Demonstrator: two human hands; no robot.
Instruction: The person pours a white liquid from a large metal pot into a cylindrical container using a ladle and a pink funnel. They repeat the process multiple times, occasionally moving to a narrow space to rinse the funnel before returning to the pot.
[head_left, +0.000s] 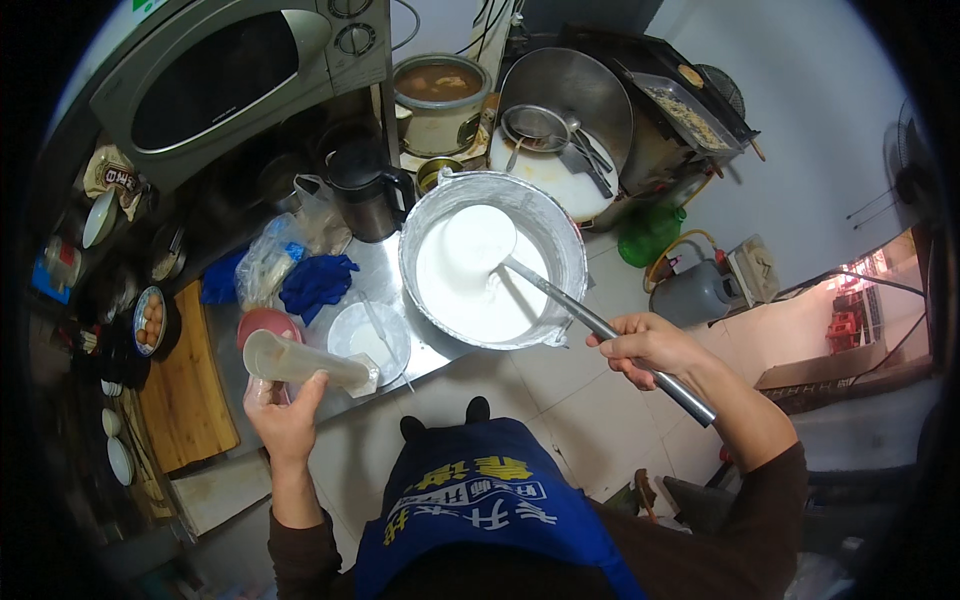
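My right hand (643, 349) grips the long metal handle of a ladle (480, 234). The ladle's bowl, full of white liquid, is over the white liquid (517, 304) in a large metal pot (568, 240) at the steel counter's edge. In my left hand (289, 412) is a translucent plastic measuring cylinder (307, 361) with a hexagonal foot, tilted almost flat in this view. Behind the cylinder is a pink bowl (268, 322). Close to its foot stands a pale bowl (341, 330) with white liquid and a thin utensil (373, 316) in it.
A dark jug (364, 195), plastic bags (266, 259) and a blue cloth (319, 285) lie beyond the bowls. Left are a wooden board (184, 390) and a bowl of eggs (150, 321). Behind the pot are a slow cooker (439, 120) and a strainer (536, 127); a gas cylinder (694, 292) stands right.
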